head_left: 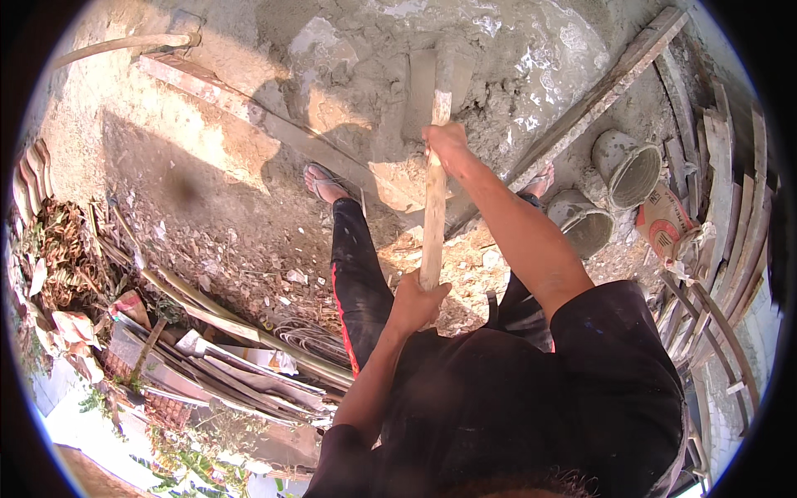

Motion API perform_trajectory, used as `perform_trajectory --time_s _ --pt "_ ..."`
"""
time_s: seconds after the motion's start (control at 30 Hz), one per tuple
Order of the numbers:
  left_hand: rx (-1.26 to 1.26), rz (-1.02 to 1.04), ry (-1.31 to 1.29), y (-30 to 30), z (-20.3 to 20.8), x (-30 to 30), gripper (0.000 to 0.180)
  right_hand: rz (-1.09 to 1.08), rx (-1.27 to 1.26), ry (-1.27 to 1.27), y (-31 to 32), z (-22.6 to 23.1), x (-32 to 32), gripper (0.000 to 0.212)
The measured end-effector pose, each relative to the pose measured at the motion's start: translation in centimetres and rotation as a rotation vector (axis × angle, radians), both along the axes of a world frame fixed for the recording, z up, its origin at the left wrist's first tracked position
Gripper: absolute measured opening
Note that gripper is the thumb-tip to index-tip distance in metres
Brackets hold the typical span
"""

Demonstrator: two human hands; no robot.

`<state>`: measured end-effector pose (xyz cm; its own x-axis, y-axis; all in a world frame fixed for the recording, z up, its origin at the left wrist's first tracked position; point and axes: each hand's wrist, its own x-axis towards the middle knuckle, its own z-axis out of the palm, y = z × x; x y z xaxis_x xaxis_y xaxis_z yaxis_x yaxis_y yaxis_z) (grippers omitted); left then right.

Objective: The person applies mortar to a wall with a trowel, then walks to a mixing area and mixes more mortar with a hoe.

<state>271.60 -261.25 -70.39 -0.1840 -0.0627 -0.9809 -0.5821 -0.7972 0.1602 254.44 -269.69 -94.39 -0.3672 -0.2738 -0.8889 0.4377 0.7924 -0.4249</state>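
A long wooden tool handle (434, 199) runs from my lap up into a heap of wet grey mortar (498, 58). Its flat blade (415, 91) is caked in mortar and partly buried. My right hand (444, 139) grips the handle high up, near the blade. My left hand (418, 300) grips the lower end of the handle. Both arms are bare below dark short sleeves. My left foot in a sandal (320, 181) stands at the edge of the mix, and my right sandal (541, 178) shows beside my right forearm.
Wooden planks (614, 83) frame the mortar on two sides. Two mortar-caked buckets (627, 166) lie on their sides at right, next to a cement sack (664, 224). Stacked boards stand at far right; scrap boards and pipes (232, 349) lie at lower left. A hose (116, 46) curves at top left.
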Motion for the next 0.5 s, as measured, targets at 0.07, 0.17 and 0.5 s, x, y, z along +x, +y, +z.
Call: perform_trajectory --time_s 0.07,0.17,0.5 --pt "-0.091 -0.045 0.006 0.9 -2.5 -0.3 0.028 -0.071 -0.006 -0.002 -2.4 2.0 -1.8 0.017" --pt "-0.324 -0.013 0.098 3.4 -5.4 -1.5 0.03 0.0 -0.055 0.06 -3.6 4.4 -4.3 0.015" --pt "-0.563 0.06 0.097 -4.0 -12.3 -4.4 0.026 0.161 -0.308 0.196 -15.7 3.7 -6.3 0.019"
